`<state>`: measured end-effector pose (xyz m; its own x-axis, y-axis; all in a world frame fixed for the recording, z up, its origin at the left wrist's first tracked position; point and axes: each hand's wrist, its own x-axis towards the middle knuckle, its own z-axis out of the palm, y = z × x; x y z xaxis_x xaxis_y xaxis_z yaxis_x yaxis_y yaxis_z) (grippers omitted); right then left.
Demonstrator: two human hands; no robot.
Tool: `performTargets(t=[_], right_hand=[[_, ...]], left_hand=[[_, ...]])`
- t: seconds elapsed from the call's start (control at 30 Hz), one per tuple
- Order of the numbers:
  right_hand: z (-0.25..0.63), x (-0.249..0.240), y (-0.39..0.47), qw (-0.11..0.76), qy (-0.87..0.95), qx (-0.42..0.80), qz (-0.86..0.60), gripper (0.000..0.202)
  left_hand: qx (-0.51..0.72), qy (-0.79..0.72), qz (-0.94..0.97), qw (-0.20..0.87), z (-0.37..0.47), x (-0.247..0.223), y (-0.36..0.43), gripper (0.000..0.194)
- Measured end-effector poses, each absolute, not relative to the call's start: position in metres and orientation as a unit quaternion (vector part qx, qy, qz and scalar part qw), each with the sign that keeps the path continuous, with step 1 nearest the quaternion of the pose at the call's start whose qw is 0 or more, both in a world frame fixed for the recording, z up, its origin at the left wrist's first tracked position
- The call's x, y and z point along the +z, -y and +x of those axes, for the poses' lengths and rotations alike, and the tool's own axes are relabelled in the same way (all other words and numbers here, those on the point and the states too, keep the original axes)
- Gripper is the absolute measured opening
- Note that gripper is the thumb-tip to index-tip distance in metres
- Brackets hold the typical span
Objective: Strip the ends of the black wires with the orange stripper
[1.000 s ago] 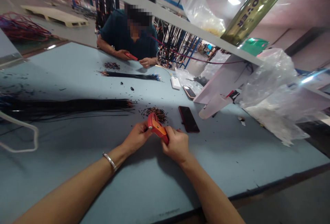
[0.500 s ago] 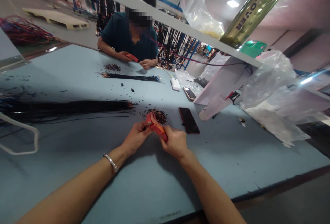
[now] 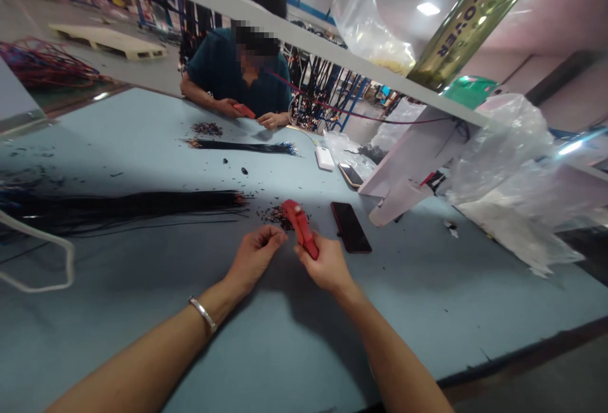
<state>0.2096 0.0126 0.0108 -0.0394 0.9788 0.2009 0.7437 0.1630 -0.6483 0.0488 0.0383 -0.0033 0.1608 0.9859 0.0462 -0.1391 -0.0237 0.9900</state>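
My right hand (image 3: 325,262) is wrapped round the handle of a red hand tool (image 3: 300,228), whose head points up over a pile of small dark and copper-coloured bits (image 3: 275,215). Just left of the tool, apart from it, my left hand (image 3: 256,254) has its thumb and fingertips pinched together. Whatever lies in that pinch is too small to make out. A long bundle of black wires (image 3: 142,205) lies on the blue-grey table (image 3: 266,362) to the left, its copper-coloured ends towards the pile.
A black phone (image 3: 350,227) lies right of the pile. Across the table a person (image 3: 223,61) holds another red tool, near a smaller wire bundle (image 3: 242,146). A white post (image 3: 399,201) and plastic bags (image 3: 503,147) stand at right; a white bent bar (image 3: 70,258) is at left.
The red tool has come away from my left hand and turned more upright in my right hand. My left hand has shifted slightly left. The view has moved a little.
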Motion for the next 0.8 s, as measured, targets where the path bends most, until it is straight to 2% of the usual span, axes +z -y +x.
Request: performTargets(t=[0.07,0.13,0.23,0.47,0.8], right_hand=[[0.213,0.014,-0.009,0.375,0.623,0.386,-0.568,0.020],[0.217,0.013,-0.006,0.402,0.536,0.553,-0.496,0.027],[0.224,0.006,-0.001,0.404,0.442,0.674,-0.432,0.032],[0.223,-0.005,0.000,0.440,0.399,0.696,-0.403,0.034],[0.215,-0.011,0.005,0.456,0.392,0.710,-0.366,0.032]], left_hand=[[0.507,-0.423,0.507,0.554,0.049,-0.003,-0.038,0.026],[0.521,-0.427,0.496,0.548,0.049,-0.004,-0.038,0.024],[0.541,-0.437,0.459,0.553,0.049,-0.005,-0.040,0.020],[0.533,-0.435,0.432,0.583,0.047,-0.011,-0.044,0.014],[0.544,-0.396,0.546,0.500,0.044,-0.006,-0.038,0.021]])
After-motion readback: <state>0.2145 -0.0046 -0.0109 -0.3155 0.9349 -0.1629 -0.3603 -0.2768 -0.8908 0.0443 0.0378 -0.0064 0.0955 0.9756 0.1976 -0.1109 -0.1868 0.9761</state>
